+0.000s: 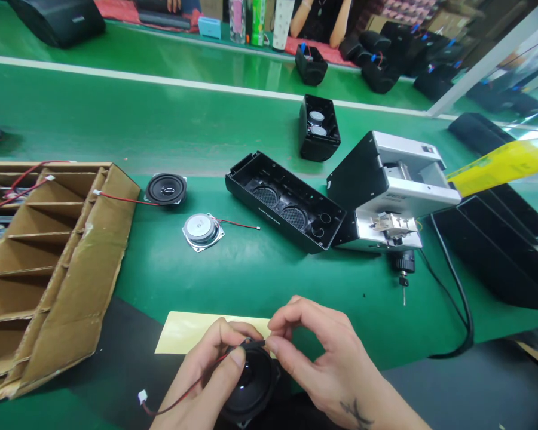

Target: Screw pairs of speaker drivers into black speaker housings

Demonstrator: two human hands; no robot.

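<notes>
My left hand (215, 370) grips the rim of a black round speaker (251, 391) near the bottom centre, its thumb on the edge. A red and black wire with a white plug (142, 396) trails to the left from under this hand. With thumb and forefinger, my right hand (316, 349) pinches the end of a short black strip (254, 344) lying along the speaker's upper edge. Behind both hands lies a pale yellow sheet (188, 332).
A divided cardboard box (78, 286) stands at left. Two speakers (165, 189) (202, 232), an open black casing (287, 203) and a silver-black machine (385, 191) with a cable stand ahead. Across the bench a person's arms (302, 18) show.
</notes>
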